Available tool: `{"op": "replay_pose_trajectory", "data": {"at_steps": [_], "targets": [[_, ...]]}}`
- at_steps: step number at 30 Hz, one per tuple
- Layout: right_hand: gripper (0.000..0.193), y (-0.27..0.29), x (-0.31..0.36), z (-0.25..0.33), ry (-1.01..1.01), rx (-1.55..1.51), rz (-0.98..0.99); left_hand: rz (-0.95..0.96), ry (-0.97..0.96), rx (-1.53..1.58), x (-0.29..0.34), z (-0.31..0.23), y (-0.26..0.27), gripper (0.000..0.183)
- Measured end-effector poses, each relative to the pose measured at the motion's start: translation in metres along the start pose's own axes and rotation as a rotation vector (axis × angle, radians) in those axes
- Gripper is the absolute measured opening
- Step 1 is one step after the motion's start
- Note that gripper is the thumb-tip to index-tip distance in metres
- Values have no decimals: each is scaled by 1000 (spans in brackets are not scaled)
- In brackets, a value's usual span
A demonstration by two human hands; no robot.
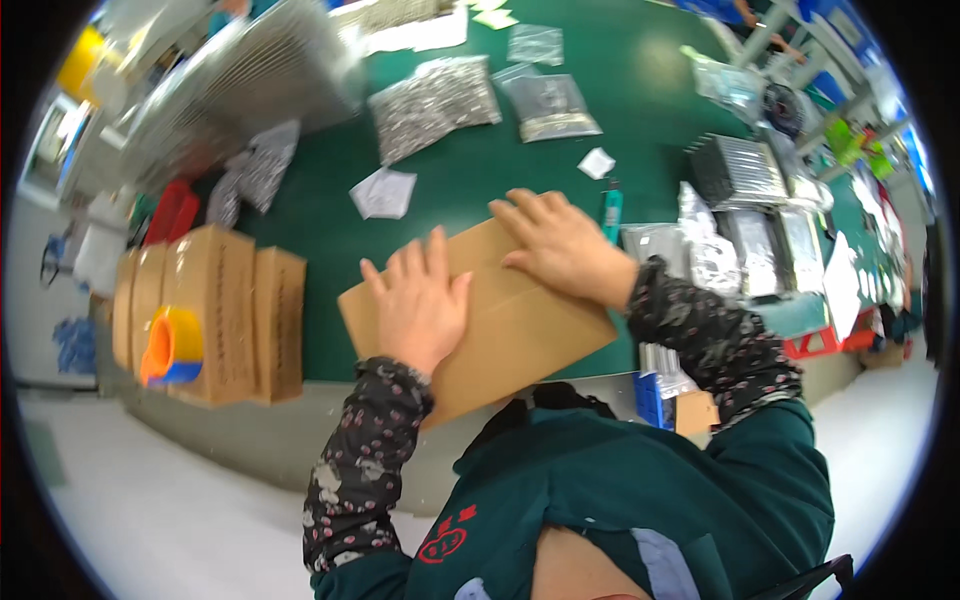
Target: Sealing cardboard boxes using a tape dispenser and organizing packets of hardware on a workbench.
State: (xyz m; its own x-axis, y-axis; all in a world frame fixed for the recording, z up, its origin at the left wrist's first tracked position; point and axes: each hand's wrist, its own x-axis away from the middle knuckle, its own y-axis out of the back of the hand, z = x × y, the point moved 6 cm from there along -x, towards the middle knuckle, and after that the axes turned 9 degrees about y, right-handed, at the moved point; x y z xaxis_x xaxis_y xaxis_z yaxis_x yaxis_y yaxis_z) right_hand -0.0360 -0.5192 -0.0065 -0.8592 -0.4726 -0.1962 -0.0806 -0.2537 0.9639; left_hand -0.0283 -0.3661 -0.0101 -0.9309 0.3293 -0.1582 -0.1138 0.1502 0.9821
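At the lower centre of the frame, a brown cardboard piece is lying across the near edge of the green table, its lowest corner jutting out past that edge toward the person's body. Bare green is showing in a strip on its left, and a narrower one is running along its right; a wider open stretch is spreading from the centre to the upper right.

Both forearms are reaching up from the lower edge in dark flowered sleeves. The left hand is pressing palm down on the cardboard's left part, fingers spreading and pointing up the frame, thumb standing apart. The right hand is lying palm down over the upper right part, fingers slightly parted and pointing to the upper left. Neither is gripping anything.

The cardboard's long axis is slanting from lower left to upper right, with a crease crossing it.

Cartons are standing at the left, a roll of orange tape resting against them. A teal cutter is lying just beyond the right hand. Farther up, filled plastic bags are lying at the upper centre.
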Motion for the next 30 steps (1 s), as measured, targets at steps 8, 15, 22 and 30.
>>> {"op": "replay_pose_trajectory", "data": {"at_steps": [8, 15, 22, 30], "targets": [[57, -5, 48, -4, -213, -376, -229, -105, -97, 65, -3, 6, -5, 43], [50, 139, 130, 13, -140, -613, -616, -61, -94, 72, -5, 8, -1, 42], [22, 258, 190, 71, 568, -255, -1214, 10, -72, 91, -7, 6, -1, 43], [29, 255, 211, 35, 593, -270, -995, -6, -56, 97, -1, 10, 1, 44]]}}
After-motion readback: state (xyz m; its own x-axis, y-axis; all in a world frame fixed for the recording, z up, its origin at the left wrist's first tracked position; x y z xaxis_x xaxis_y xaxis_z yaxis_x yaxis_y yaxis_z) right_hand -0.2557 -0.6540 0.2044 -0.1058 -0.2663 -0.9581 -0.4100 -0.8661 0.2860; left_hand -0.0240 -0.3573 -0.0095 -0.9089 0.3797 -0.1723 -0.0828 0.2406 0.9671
